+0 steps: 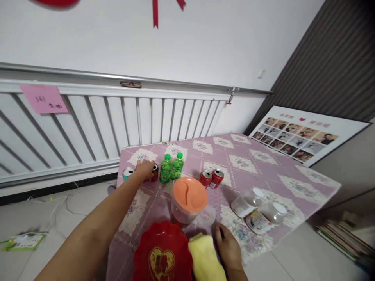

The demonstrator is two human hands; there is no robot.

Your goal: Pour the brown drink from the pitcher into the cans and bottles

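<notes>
My left hand (144, 170) reaches across the table with its fingers curled around a dark red drink can (154, 173), partly hidden by the hand. A teal-and-white can (128, 173) stands left of it. To the right are two green-capped bottles, a left one (165, 169) and a right one (177, 167). My right hand (230, 246) lies loosely closed at the near side, beside a folded yellow cloth (206, 257); nothing shows in its fingers. Left of the cloth is a red scalloped tray (140, 257) with a gold heart.
A clear container with an orange divided lid (190, 194) stands mid-table. Behind it are two red cans (205, 178) (216, 178). Two clear jars with white lids (247, 203) (265, 218) lie tilted at right. A white radiator (164, 117) runs behind the flowered tablecloth (216, 150).
</notes>
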